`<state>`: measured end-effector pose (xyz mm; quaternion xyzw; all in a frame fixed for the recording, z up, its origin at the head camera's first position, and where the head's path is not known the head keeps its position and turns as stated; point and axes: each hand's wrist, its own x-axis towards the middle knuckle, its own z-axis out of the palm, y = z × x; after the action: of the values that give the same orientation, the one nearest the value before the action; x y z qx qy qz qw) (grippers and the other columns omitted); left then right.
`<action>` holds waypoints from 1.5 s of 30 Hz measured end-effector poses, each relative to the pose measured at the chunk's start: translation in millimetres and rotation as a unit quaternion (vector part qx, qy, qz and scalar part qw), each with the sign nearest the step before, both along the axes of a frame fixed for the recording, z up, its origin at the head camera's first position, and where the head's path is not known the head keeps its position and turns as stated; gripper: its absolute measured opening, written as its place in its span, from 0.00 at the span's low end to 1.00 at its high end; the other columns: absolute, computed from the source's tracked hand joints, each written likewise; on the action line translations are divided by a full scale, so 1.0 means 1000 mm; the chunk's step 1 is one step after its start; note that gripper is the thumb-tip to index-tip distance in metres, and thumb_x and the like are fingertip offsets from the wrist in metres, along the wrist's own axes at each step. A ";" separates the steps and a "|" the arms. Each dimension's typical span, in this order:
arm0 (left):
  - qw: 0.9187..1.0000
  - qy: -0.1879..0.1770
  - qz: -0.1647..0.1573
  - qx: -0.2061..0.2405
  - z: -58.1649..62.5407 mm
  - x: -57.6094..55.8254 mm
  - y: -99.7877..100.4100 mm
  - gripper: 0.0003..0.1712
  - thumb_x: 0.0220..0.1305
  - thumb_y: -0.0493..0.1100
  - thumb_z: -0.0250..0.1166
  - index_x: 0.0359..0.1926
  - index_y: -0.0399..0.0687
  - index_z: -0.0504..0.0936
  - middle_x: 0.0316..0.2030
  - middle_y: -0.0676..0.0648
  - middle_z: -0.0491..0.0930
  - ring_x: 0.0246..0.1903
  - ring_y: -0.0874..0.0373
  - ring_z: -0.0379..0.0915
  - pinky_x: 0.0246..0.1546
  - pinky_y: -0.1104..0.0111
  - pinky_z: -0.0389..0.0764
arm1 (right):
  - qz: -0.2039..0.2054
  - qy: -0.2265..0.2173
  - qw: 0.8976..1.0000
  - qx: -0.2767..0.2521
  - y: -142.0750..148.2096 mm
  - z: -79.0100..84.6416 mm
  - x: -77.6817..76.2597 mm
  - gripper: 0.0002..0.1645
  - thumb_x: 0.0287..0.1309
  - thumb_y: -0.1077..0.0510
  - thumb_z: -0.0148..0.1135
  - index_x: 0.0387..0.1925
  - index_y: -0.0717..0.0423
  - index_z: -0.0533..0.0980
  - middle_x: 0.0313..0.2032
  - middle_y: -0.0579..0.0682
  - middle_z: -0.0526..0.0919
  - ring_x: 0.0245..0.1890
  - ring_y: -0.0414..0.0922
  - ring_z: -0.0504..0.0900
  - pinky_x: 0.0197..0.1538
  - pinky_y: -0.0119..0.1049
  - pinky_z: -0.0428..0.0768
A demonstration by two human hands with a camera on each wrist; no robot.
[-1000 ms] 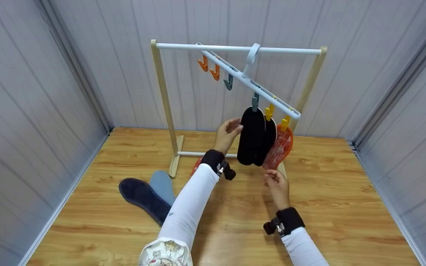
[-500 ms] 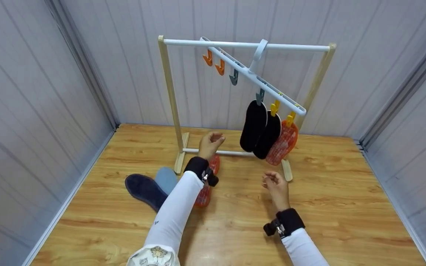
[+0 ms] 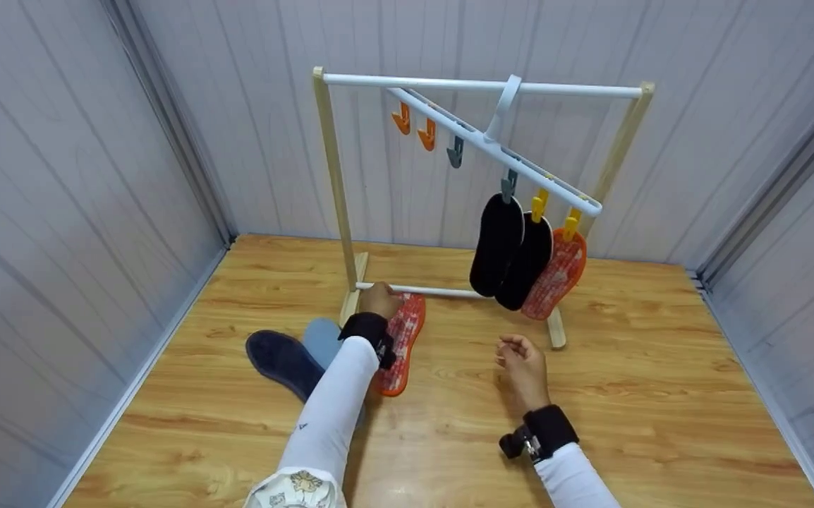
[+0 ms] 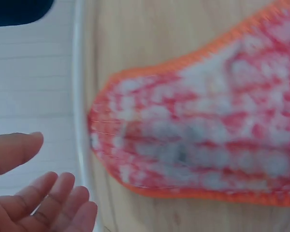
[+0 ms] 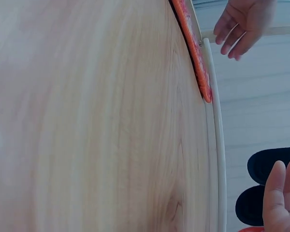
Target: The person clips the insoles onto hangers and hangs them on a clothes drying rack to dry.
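A red-and-white patterned insole (image 3: 408, 331) with an orange edge lies on the floor, its far end by the rack's lower bar. My left hand (image 3: 380, 302) hovers over its far left side, fingers apart from it in the left wrist view, where the insole (image 4: 203, 130) fills the right side. My right hand (image 3: 525, 368) is in the air over the floor, fingers loosely bent and holding nothing. Two black insoles (image 3: 497, 243) and a matching red insole (image 3: 555, 276) hang from clips on the white hanger (image 3: 477, 138).
A wooden-legged drying rack (image 3: 336, 176) carries the hanger on its top bar (image 3: 421, 83). Orange clips (image 3: 427, 134) and a grey clip (image 3: 456, 152) hang without insoles. A dark blue insole (image 3: 280, 360) and a light blue insole (image 3: 322, 339) lie at the left, partly behind my left arm.
My left hand has left the hanging black insole and moved left and down to the red insole on the floor. My right hand is lower than the hanging red insole, away from it.
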<state>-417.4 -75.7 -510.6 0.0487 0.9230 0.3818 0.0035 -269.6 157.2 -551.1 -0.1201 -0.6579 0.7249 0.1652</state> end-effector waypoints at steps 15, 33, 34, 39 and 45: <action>0.999 -0.009 -0.017 -0.047 -0.046 -0.022 -0.014 0.12 0.41 0.35 0.70 0.31 0.34 0.83 0.33 0.37 0.83 0.30 0.46 0.77 0.32 0.57 0.78 | -0.007 -0.005 1.000 -0.001 -0.020 -0.012 0.011 0.17 0.60 0.67 0.56 0.47 0.78 0.70 0.35 0.57 0.80 0.34 0.44 0.80 0.39 0.34 0.81; 0.994 -0.059 -0.079 -0.041 -0.036 -0.018 -0.021 0.18 0.47 0.43 0.72 0.35 0.34 0.80 0.33 0.39 0.81 0.32 0.48 0.76 0.36 0.59 0.77 | -0.042 -0.029 0.999 0.010 -0.035 -0.002 0.005 0.17 0.60 0.67 0.57 0.48 0.74 0.70 0.35 0.57 0.78 0.35 0.46 0.80 0.40 0.34 0.81; 0.994 -0.064 -0.080 -0.034 -0.037 -0.019 -0.021 0.17 0.47 0.43 0.72 0.34 0.34 0.80 0.33 0.39 0.81 0.32 0.48 0.76 0.35 0.60 0.77 | -0.044 -0.028 0.999 0.012 -0.036 -0.001 0.004 0.17 0.60 0.67 0.57 0.48 0.75 0.70 0.35 0.57 0.78 0.35 0.46 0.80 0.40 0.34 0.81; 0.993 -0.060 -0.098 -0.007 -0.039 -0.021 -0.024 0.12 0.48 0.41 0.71 0.26 0.36 0.78 0.26 0.42 0.79 0.27 0.51 0.73 0.30 0.62 0.75 | -0.055 -0.027 0.998 0.014 -0.040 0.004 0.001 0.16 0.59 0.66 0.57 0.47 0.74 0.70 0.35 0.58 0.78 0.36 0.49 0.79 0.41 0.37 0.81; 0.990 -0.072 -0.111 0.053 -0.041 -0.022 -0.029 0.11 0.50 0.38 0.66 0.34 0.36 0.76 0.30 0.44 0.76 0.33 0.50 0.72 0.36 0.62 0.74 | -0.059 -0.019 0.998 0.015 -0.043 0.013 -0.004 0.16 0.59 0.66 0.58 0.46 0.73 0.71 0.36 0.59 0.78 0.37 0.48 0.79 0.42 0.36 0.81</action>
<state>-439.3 -105.1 -551.7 0.1236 0.8875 0.4302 0.1097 -273.8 114.5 -538.2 -0.1698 -0.6635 0.7016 0.1968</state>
